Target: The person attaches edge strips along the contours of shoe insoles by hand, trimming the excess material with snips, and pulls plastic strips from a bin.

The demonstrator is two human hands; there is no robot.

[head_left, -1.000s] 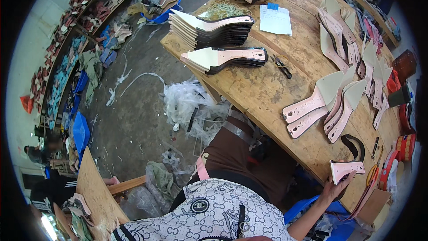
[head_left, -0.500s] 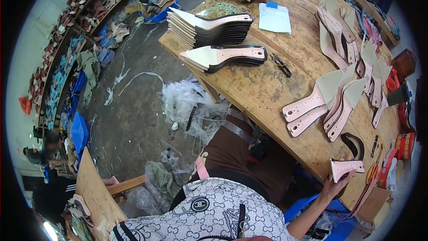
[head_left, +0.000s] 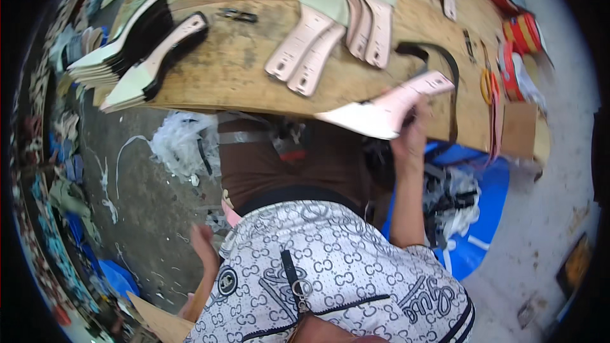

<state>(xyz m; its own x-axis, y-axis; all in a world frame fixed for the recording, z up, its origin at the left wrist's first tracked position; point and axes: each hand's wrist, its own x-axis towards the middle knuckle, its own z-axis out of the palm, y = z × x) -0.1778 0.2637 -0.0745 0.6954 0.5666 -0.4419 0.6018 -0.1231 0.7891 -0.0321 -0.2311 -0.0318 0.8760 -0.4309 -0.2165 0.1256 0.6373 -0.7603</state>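
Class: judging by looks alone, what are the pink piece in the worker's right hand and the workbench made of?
Pink piece: probably stiff board or plastic, matte, since it stays flat though held only at one end by the right hand. Workbench: wood, likely plywood, bare and stained, with visible grain.

The pale pink, sole-shaped insole board [head_left: 387,107] pinched in the grip of the right hand [head_left: 412,136] looks like stiff, matt pressed card, smooth on its face and whitish toward the broad end. The curved plywood worktop [head_left: 235,70] is bare, unvarnished wood, scuffed and stained dull brown, and on it lie more matt pink and grey-green insole boards [head_left: 333,32] beside a glossy black strap loop [head_left: 445,67]. The grey concrete floor [head_left: 136,216] is rough and dusty, littered with crinkled white plastic scraps [head_left: 178,143].
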